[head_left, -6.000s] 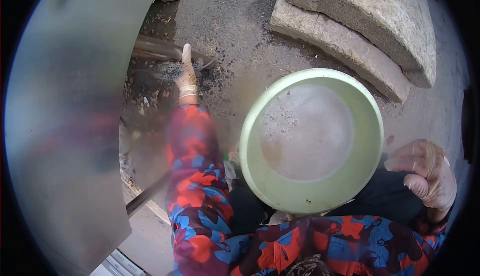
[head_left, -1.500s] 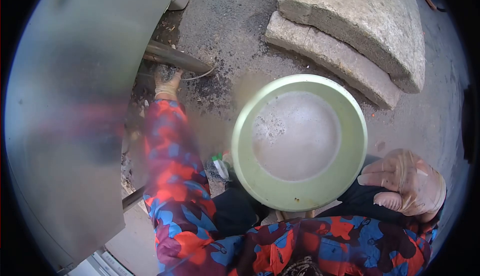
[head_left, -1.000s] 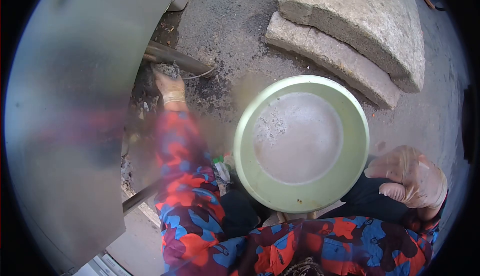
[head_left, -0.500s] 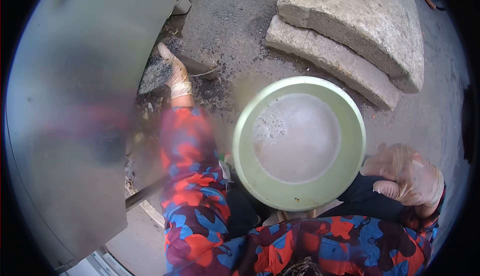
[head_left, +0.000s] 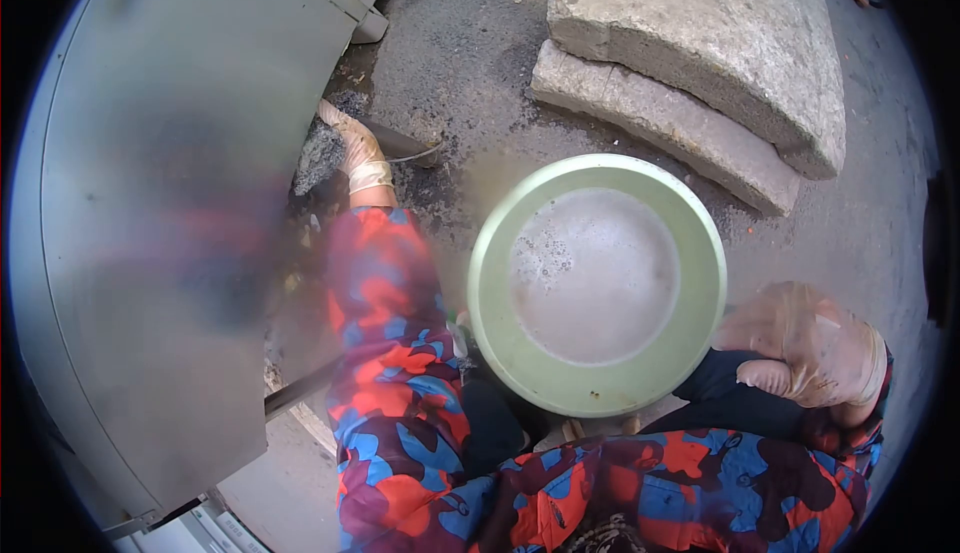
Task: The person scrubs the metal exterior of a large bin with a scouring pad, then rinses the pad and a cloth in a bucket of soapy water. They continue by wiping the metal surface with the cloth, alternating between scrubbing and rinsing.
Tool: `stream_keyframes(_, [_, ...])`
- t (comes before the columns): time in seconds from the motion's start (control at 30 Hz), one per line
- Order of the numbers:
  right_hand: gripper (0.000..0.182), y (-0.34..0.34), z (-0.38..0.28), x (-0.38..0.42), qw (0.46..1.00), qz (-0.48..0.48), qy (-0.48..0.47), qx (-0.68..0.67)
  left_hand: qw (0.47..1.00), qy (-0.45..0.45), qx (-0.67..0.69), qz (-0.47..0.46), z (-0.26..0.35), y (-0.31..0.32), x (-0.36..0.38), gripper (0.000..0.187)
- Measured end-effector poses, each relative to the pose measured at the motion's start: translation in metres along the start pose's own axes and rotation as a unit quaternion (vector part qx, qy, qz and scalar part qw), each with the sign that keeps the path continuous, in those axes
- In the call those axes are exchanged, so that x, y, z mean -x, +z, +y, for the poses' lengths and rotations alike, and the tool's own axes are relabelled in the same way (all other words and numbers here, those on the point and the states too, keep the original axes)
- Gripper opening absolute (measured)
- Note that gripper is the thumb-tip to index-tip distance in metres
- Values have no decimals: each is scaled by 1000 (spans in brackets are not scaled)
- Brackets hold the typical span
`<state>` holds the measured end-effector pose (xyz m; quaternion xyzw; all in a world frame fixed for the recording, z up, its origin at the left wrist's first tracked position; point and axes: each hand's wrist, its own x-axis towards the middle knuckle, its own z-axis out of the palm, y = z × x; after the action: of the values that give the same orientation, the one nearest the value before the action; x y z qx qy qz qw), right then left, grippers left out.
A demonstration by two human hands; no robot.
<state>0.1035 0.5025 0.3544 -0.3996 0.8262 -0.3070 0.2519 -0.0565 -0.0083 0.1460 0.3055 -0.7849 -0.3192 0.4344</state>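
Observation:
My left hand (head_left: 358, 153), in a thin translucent glove, reaches down beside the edge of a large grey metal panel (head_left: 190, 253). Its visible fingers stretch toward the upper left; the palm side is hidden. Mottled grey material (head_left: 319, 158) lies against that side, and a grey bar-like piece with a thin wire (head_left: 405, 148) is just right of the hand. My right hand (head_left: 812, 348), also gloved, hovers over my right knee near the rim of a pale green basin (head_left: 482, 283). Its thumb is apart from the blurred fingers, nothing seen in them. Cloudy, slightly foamy water (head_left: 600, 278) fills the basin's bottom.
Two thick stone slabs (head_left: 700, 43) lie stacked beyond the basin on wet, gritty pavement (head_left: 455, 53). Small debris (head_left: 295, 278) is scattered along the panel's base. A grey foot-like part (head_left: 370, 28) juts out at the panel's far corner.
The view has shifted slightly, so the panel sits a little further right. My left hand appears slightly lower and further right. The basin and my right hand stay nearly the same.

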Motion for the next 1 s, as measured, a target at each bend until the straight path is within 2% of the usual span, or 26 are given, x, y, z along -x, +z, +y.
stream_keyframes(0.03, [39,-1,-1,-1,1000,-9,7,5,1000,-4,-2,-3,-14,1,0,92])
stream_keyframes(0.13, [40,2,-6,-2,1000,-1,23,10,978,-10,150,-144,-106,19,-14,95])
stream_keyframes(0.17, [40,3,-7,-2,999,10,34,10,964,-87,132,-213,-139,30,-1,86])
stream_keyframes(0.2, [40,4,-6,-2,999,11,36,10,959,-126,78,-241,-138,32,18,84])
stream_keyframes(0.3, [41,2,-8,1,1000,3,28,0,960,-157,9,-230,-89,19,53,78])
stream_keyframes(0.43, [41,1,-7,7,999,-14,47,8,985,-145,36,-87,3,-11,39,70])
stream_keyframes(0.5, [40,2,-7,6,998,-18,54,10,974,-213,-30,-72,70,-33,25,67])
stream_keyframes(0.53, [40,3,-6,5,999,-21,49,7,973,-216,-34,-70,49,-30,21,67])
stream_keyframes(0.57, [40,4,-5,2,999,-22,45,6,987,-84,-135,-5,7,-17,9,65])
stream_keyframes(0.6, [40,3,-5,0,999,-19,46,9,971,52,-225,59,-30,3,-2,64])
stream_keyframes(0.63, [42,2,-7,-1,998,-19,45,34,926,184,-308,119,-49,18,-4,62])
stream_keyframes(0.67, [44,0,-7,-3,997,-24,44,57,963,135,-224,71,-40,14,-2,57])
stream_keyframes(0.7, [44,0,-6,-5,997,-28,47,56,963,131,-225,67,-39,14,2,57])
stream_keyframes(0.77, [44,2,-3,-10,998,-27,61,6,970,197,-98,103,-22,2,15,51])
stream_keyframes(0.8, [44,3,-2,-12,998,-29,59,5,974,6,48,-221,-8,-26,18,56])
stream_keyframes(0.83, [44,5,-1,-13,997,-17,70,20,974,3,45,-222,-25,-18,25,56])
stream_keyframes(0.93, [45,4,3,-21,996,-29,84,16,993,85,-45,-67,-112,27,60,55])
stream_keyframes(1.0, [45,6,6,-27,995,-56,88,-6,988,38,-79,-127,-143,40,72,59])
